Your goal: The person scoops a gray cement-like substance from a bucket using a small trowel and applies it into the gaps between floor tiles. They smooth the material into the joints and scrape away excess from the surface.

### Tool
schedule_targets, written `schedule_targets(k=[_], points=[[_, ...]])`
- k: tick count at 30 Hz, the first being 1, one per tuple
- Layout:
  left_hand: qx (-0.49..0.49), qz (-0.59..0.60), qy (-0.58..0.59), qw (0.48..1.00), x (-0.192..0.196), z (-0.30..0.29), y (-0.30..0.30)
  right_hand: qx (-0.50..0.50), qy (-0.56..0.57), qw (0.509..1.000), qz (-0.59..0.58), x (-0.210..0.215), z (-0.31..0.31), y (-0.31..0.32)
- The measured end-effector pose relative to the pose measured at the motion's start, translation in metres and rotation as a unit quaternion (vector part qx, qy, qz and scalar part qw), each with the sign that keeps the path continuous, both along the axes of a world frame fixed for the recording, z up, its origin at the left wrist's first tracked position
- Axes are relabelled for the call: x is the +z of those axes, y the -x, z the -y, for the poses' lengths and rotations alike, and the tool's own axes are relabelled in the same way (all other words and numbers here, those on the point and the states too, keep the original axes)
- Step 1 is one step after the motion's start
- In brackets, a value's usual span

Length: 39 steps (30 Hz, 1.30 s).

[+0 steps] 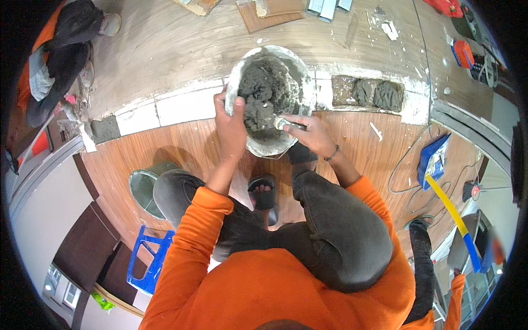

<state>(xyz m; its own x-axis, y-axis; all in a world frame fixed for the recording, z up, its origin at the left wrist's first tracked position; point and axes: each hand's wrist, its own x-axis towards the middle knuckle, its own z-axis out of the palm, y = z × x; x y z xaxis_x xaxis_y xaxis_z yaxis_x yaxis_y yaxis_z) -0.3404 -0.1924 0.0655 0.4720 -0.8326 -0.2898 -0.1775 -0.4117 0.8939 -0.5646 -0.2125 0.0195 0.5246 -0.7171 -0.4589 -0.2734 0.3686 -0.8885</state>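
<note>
A mortar-smeared bucket [237, 71] stands in front of me, tilted toward me, with wet grey mortar [258, 82] inside. My left hand [230, 124] grips its left rim, the thumb over the edge. In my right hand [311, 135] is the short handle of a trowel [281, 122]; its blade is hidden in the mortar. Right of the bucket, a gap in the white tile strip [190, 104] holds two dabs of mortar [388, 95].
A green bucket [144, 190] and a blue plastic stool [149, 264] are on my left. Right lies a blue dustpan [434, 157] with a yellow-blue handle, near a loose cable [391, 179]. Board offcuts [269, 19] lie beyond the bucket. Other people crouch far left [69, 49] and lower right [421, 258].
</note>
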Motion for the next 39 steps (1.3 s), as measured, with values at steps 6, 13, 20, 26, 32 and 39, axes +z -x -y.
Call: schedule_targets(k=[6,13,20,26,32,39], points=[[0.091,0.002,0.024,0.996,-0.015,0.008,-0.013,-0.112,-0.062,0.992,0.009,0.018,0.003,0.036],[0.079,0.005,0.016,0.997,-0.014,0.002,-0.007,-0.293,0.019,0.953,-0.071,0.006,-0.01,0.099],[0.105,0.007,-0.002,0.994,-0.002,0.008,-0.004,-0.355,0.285,0.83,-0.323,-0.029,-0.015,0.118],[0.065,0.005,-0.014,0.998,0.004,0.008,-0.002,-0.25,0.283,0.833,-0.404,-0.07,-0.031,0.12],[0.044,-0.009,-0.013,0.999,0.009,0.02,0.011,-0.152,0.293,0.84,-0.431,-0.079,-0.036,0.14],[0.01,-0.035,0.074,0.997,0.007,0.016,-0.002,-0.091,0.327,0.91,-0.238,0.037,0.03,0.077]])
